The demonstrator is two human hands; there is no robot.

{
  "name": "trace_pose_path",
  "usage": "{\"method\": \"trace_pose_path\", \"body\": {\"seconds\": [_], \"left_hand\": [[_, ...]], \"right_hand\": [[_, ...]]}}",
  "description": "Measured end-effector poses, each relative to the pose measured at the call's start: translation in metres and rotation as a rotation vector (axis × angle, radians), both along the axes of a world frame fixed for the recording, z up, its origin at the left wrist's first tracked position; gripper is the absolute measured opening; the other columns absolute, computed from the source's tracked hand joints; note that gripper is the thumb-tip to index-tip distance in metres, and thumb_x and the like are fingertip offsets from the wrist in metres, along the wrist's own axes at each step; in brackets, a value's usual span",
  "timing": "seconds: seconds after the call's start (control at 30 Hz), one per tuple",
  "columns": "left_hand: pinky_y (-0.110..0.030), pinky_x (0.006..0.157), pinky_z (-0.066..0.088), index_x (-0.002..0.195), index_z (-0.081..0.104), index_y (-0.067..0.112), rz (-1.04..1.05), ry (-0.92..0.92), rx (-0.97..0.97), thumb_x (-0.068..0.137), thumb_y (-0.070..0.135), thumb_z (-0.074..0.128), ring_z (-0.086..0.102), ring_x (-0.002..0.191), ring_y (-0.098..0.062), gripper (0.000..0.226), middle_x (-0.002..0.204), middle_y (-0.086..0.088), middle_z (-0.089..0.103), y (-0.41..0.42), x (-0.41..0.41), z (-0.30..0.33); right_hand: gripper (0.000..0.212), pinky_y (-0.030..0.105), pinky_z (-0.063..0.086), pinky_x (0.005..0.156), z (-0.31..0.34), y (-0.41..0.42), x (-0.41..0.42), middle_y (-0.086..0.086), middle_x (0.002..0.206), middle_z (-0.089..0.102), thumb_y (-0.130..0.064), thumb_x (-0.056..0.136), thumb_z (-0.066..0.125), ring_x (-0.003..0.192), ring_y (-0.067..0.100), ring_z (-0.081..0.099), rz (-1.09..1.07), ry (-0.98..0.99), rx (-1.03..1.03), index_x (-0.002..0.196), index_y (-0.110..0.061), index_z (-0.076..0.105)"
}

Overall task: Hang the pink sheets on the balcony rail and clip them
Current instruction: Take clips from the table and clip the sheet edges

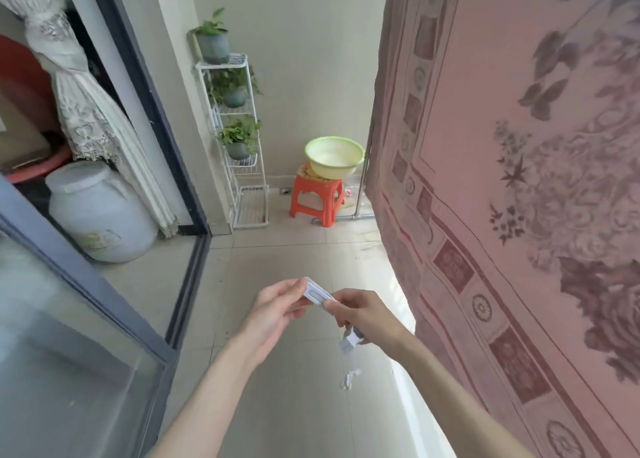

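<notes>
A pink sheet (512, 187) with a dark floral pattern hangs down along the whole right side, from the top of the view to the floor. Its rail is hidden. In the lower middle, my left hand (277, 310) and my right hand (360, 310) both pinch a pale grey clothes clip (317, 293) held between them. Another pale clip (350, 341) hangs below my right hand, gripped in its lower fingers. Both hands are to the left of the sheet and do not touch it.
A light green basin (334, 156) sits on an orange stool (317, 198) at the far wall. A white wire rack (239, 139) holds three potted plants. A sliding glass door frame (152, 118) and a white jar (100, 212) are on the left. Beige tiled floor (277, 257) runs ahead.
</notes>
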State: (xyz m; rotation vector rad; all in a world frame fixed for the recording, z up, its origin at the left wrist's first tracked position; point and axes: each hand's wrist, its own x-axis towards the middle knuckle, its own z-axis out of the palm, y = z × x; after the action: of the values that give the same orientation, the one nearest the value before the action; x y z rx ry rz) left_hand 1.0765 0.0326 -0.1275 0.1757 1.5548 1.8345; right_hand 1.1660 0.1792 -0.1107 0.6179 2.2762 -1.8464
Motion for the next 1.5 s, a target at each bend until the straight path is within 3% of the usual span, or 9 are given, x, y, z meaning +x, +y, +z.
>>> {"method": "trace_pose_path", "body": {"seconds": [0.2,0.43,0.63,0.83,1.07,1.17,1.3,1.4,1.5], "left_hand": [[-0.025,0.072,0.039,0.103,0.063,0.008,-0.092,0.034,-0.004,0.090,0.021,0.052,0.053,0.084,-0.014,0.021,0.094,-0.003,0.061,0.065,-0.122,0.006],[-0.020,0.073,0.044,0.102,0.062,0.018,-0.233,0.245,-0.127,0.085,0.015,0.062,0.060,0.090,-0.009,0.016,0.099,0.002,0.067,0.151,-0.270,-0.004],[-0.011,0.075,0.041,0.089,0.063,0.028,-0.298,0.490,-0.284,0.084,0.024,0.065,0.055,0.083,-0.001,0.007,0.098,0.004,0.062,0.231,-0.396,0.008],[-0.016,0.077,0.041,0.105,0.058,0.033,-0.372,0.623,-0.389,0.082,0.029,0.065,0.055,0.092,-0.006,0.024,0.098,0.013,0.058,0.284,-0.506,0.004],[-0.028,0.074,0.051,0.092,0.068,0.023,-0.242,0.509,-0.270,0.074,0.026,0.075,0.063,0.086,-0.019,0.020,0.092,-0.001,0.069,0.376,-0.649,0.004],[-0.018,0.069,0.050,0.093,0.065,0.020,-0.234,0.421,-0.188,0.079,0.019,0.071,0.065,0.081,-0.010,0.016,0.091,-0.001,0.071,0.412,-0.714,0.014],[-0.025,0.076,0.048,0.093,0.064,0.020,-0.297,0.371,-0.176,0.079,0.023,0.071,0.065,0.081,-0.006,0.016,0.085,0.005,0.073,0.462,-0.793,0.028],[-0.017,0.069,0.042,0.091,0.067,0.013,-0.355,0.329,-0.184,0.078,0.022,0.071,0.063,0.081,-0.007,0.016,0.088,0.000,0.073,0.508,-0.836,0.031],[-0.021,0.070,0.038,0.086,0.069,0.014,-0.426,0.335,-0.159,0.077,0.023,0.071,0.056,0.081,-0.012,0.013,0.088,-0.003,0.070,0.553,-0.861,0.030]], "right_hand": [[0.030,0.016,0.030,0.042,0.007,0.062,-0.111,-0.008,0.066,0.054,-0.042,0.089,0.056,0.061,0.014,0.040,-0.128,-0.007,-0.023,0.069,-0.020,0.059],[0.020,0.018,0.024,0.041,-0.009,0.159,-0.254,-0.004,0.075,0.055,-0.032,0.084,0.066,0.054,0.011,0.036,-0.286,0.028,-0.234,0.087,-0.013,0.070],[0.019,0.018,0.028,0.044,0.010,0.244,-0.391,-0.007,0.053,0.042,-0.027,0.083,0.067,0.047,0.011,0.030,-0.282,0.082,-0.172,0.065,-0.023,0.063],[0.013,0.016,0.026,0.039,0.019,0.289,-0.506,-0.009,0.049,0.047,-0.016,0.083,0.067,0.038,0.006,0.037,-0.240,0.123,-0.139,0.077,-0.006,0.061],[0.006,0.012,0.029,0.037,0.010,0.358,-0.641,-0.004,0.066,0.053,-0.016,0.085,0.064,0.037,-0.002,0.043,-0.382,0.137,-0.113,0.084,-0.010,0.063],[0.010,0.010,0.033,0.037,0.004,0.391,-0.695,-0.004,0.085,0.061,-0.025,0.087,0.062,0.043,-0.007,0.047,-0.386,0.086,-0.067,0.095,-0.021,0.067],[0.015,0.008,0.037,0.048,0.006,0.423,-0.756,-0.020,0.077,0.065,-0.033,0.086,0.062,0.056,-0.007,0.054,-0.380,0.082,-0.066,0.098,-0.027,0.069],[0.019,0.019,0.035,0.056,0.009,0.454,-0.790,-0.024,0.075,0.065,-0.039,0.080,0.068,0.067,0.010,0.049,-0.490,0.095,-0.088,0.095,-0.028,0.071],[0.034,0.030,0.035,0.063,0.013,0.490,-0.810,-0.007,0.084,0.070,-0.047,0.066,0.070,0.072,0.023,0.047,-0.593,0.135,-0.142,0.093,-0.028,0.073]]}}
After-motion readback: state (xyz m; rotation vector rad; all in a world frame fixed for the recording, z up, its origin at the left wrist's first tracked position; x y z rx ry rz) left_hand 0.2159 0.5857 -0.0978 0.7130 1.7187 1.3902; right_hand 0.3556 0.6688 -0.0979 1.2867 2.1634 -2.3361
